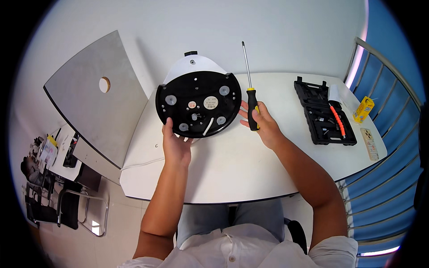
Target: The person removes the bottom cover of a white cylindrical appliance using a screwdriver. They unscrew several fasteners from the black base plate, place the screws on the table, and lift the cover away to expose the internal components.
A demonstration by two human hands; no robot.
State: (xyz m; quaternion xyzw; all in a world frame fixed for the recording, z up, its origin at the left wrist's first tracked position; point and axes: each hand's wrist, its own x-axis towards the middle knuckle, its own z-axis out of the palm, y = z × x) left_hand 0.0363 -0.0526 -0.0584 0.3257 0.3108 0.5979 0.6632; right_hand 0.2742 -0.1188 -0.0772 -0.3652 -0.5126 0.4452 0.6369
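My left hand (175, 145) grips the lower edge of a white appliance with a round black base (181, 107), thumb on the underside. That underside is tilted up towards me and shows several clear suction-cup feet, small screws, two round stickers and a short white strip. The appliance's white body (190, 65) shows behind the base's upper edge; the rest of it is hidden. In my right hand (267, 127) is a screwdriver (251, 96) with a black and yellow handle. Its metal shaft points up, apart from the base.
An open black tool case (331, 139) with an orange-red flexible shaft (336, 119) lies on the white table (232, 174). Beside it are a yellow box (363, 110) and a beige card (370, 144). A grey partition (91, 89) stands left; metal railings (389, 67) run along the right.
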